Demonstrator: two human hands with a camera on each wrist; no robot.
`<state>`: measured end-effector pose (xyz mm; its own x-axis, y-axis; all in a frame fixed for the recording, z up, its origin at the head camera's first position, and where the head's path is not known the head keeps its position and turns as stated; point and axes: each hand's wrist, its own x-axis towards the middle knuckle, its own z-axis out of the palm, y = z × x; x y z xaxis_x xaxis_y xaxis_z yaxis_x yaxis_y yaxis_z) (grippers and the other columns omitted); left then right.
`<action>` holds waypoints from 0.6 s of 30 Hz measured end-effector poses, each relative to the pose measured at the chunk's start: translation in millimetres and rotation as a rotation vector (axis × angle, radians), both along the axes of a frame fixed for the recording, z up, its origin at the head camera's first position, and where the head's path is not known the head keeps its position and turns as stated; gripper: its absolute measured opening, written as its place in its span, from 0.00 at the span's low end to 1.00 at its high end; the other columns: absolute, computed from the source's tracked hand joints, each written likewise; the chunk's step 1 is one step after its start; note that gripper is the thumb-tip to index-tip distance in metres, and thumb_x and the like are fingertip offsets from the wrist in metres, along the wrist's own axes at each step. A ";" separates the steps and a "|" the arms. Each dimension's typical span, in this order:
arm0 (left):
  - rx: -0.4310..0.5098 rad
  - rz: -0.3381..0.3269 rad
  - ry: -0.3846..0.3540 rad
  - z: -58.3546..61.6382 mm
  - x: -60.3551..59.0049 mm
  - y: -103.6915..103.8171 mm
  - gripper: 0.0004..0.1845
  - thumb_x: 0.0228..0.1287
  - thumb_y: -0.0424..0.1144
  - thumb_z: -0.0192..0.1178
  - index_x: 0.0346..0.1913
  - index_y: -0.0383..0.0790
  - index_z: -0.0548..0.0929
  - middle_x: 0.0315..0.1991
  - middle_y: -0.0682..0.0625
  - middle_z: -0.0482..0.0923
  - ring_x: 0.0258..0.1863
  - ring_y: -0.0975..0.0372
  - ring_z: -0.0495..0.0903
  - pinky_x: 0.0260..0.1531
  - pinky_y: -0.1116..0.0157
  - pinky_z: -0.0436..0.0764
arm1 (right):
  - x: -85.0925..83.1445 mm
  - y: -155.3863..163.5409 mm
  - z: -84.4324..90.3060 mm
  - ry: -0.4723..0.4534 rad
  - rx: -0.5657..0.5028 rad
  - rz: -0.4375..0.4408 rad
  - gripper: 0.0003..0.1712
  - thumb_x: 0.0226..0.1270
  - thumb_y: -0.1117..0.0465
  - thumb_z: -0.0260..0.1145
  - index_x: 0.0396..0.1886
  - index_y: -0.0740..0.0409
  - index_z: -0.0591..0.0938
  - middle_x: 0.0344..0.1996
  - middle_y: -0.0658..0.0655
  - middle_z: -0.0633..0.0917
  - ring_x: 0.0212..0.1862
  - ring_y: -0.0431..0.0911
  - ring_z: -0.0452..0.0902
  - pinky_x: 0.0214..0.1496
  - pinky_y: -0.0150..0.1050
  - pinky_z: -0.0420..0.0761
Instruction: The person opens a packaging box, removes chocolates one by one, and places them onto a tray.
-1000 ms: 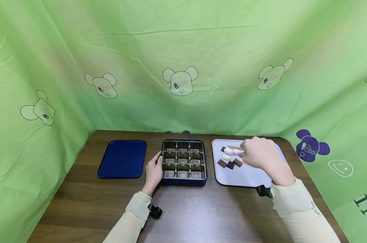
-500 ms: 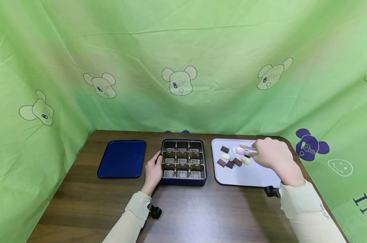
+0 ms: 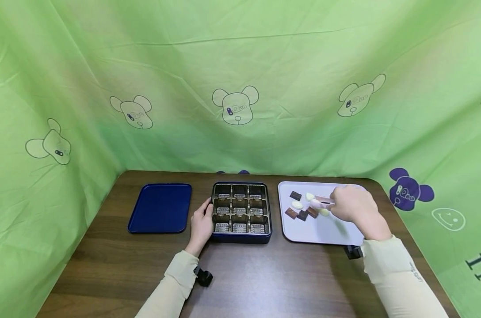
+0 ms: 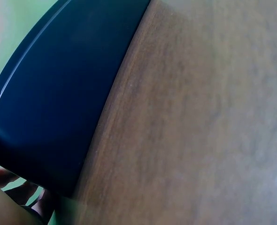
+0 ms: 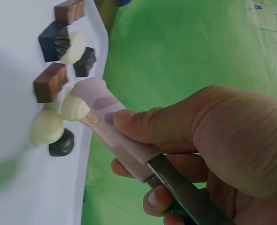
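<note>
My left hand [image 3: 201, 226] holds the left side of a dark blue box [image 3: 240, 238], thumb at its rim. A gold-toned plastic insert [image 3: 239, 216] with several square compartments fills the box. In the left wrist view, the box wall [image 4: 68, 93] hides much of the hand. My right hand [image 3: 353, 204] pinches small tongs [image 3: 323, 202] with pale pink tips, over a white tray [image 3: 316, 236]. In the right wrist view, the tips of the tongs [image 5: 122, 126] are right at a cream-coloured chocolate [image 5: 73, 107].
Several chocolates lie on the tray around the tongs, among them a brown piece [image 3: 291, 213], a dark piece [image 3: 295, 195] and a white piece [image 3: 297, 205]. A dark blue lid [image 3: 161, 207] lies left of the box. Green cloth [image 3: 240, 57] hangs behind the wooden table [image 3: 240, 278].
My right hand first moved right with the tongs, then down and slightly left, closer to the chocolates. The left hand and the box stay in place.
</note>
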<state>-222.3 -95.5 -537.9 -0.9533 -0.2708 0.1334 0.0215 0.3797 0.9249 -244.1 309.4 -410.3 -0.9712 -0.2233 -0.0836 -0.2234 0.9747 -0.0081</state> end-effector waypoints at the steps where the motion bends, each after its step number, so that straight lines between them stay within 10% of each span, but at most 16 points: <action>1: 0.001 -0.001 0.000 -0.1 -0.1 0.0 0.20 0.77 0.40 0.54 0.64 0.37 0.81 0.61 0.39 0.80 0.63 0.45 0.77 0.62 0.46 0.73 | -0.7 -0.2 -1.8 0.007 0.005 0.011 0.16 0.63 0.54 0.66 0.15 0.47 0.77 0.16 0.50 0.75 0.22 0.49 0.69 0.22 0.49 0.70; 18: -0.001 -0.004 0.000 1.0 0.4 0.4 0.20 0.77 0.40 0.53 0.65 0.37 0.81 0.62 0.40 0.80 0.64 0.46 0.76 0.63 0.46 0.73 | -5.1 1.9 -16.1 -0.043 -0.012 -0.002 0.24 0.67 0.42 0.66 0.16 0.50 0.77 0.18 0.52 0.76 0.22 0.50 0.69 0.23 0.53 0.71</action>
<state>-221.9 -95.1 -536.9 -0.9545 -0.2666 0.1335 0.0230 0.3808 0.9244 -249.2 311.3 -426.4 -0.9672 -0.2222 -0.1228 -0.2203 0.9750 -0.0289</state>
